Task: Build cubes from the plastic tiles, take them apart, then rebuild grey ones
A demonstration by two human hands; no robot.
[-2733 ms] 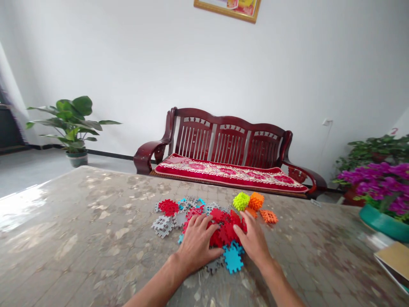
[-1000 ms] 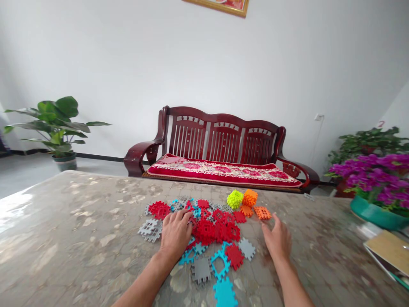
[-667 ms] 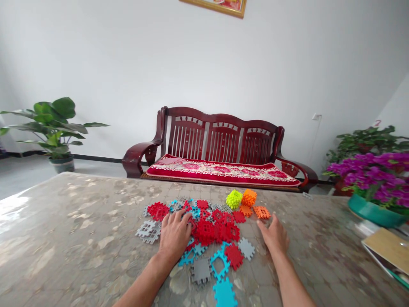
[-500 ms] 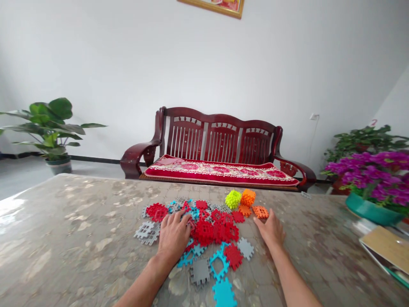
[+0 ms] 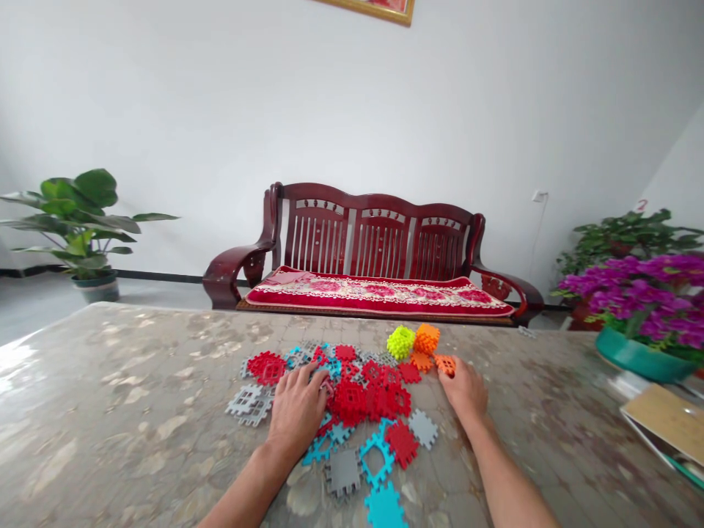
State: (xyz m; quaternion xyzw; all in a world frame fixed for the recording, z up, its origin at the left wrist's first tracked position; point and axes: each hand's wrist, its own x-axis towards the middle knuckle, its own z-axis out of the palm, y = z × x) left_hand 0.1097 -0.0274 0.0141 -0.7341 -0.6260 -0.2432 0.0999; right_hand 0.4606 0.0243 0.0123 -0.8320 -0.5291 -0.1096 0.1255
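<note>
The right hand (image 5: 465, 391) pinches an orange tile (image 5: 444, 363); the left hand (image 5: 297, 408) lies loosely curled beside red tiles (image 5: 352, 401), whether it grips any I cannot tell.

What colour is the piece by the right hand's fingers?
The piece is orange; the head view shows it best.

1. The left forearm (image 5: 245, 488) enters at the bottom edge, left of center, slanting up and right, bare.
2. The left wrist (image 5: 269, 451) is nearly straight.
3. The left hand (image 5: 297, 411) lies back-up just below the middle of the frame, its fingers loosely bent and pointing up and right.
4. The right forearm (image 5: 506, 473), also bare, rises from the bottom edge, right of center, leaning left.
5. The right hand (image 5: 465, 392) is higher in the frame, its thumb toward the left, its other fingers partly hidden.
</note>
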